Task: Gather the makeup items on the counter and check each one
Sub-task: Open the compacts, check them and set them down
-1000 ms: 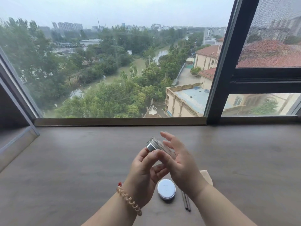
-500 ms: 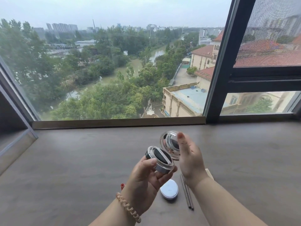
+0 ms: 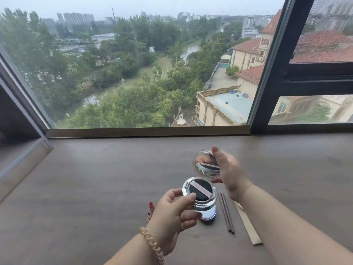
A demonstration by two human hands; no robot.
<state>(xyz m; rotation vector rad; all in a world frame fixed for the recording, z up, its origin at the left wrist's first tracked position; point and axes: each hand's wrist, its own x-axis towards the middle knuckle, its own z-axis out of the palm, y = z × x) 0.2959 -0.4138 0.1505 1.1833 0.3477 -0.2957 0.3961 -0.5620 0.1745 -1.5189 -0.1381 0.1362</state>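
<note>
A round silver cushion compact [image 3: 200, 192] is held open above the counter. My left hand [image 3: 173, 213] grips its base, where a dark puff with a pale strap shows. My right hand [image 3: 228, 173] holds the mirrored lid [image 3: 205, 165] tilted up and back. Directly under the base lies a second round white compact [image 3: 209, 214] on the brown counter [image 3: 86, 188]. Two thin dark pencils [image 3: 226, 213] lie side by side to its right. A red lip tube [image 3: 150, 207] pokes out behind my left hand, mostly hidden.
A flat tan paper sleeve [image 3: 248, 226] lies right of the pencils, partly under my right forearm. A low wooden sill [image 3: 147, 131] and large window glass close off the counter's far edge. A black window frame [image 3: 273, 69] rises at the right.
The compact was shut between both hands a second ago. My right hand has swung the lid open and raised it, exposing the mirror and the puff. The base has sunk slightly.
</note>
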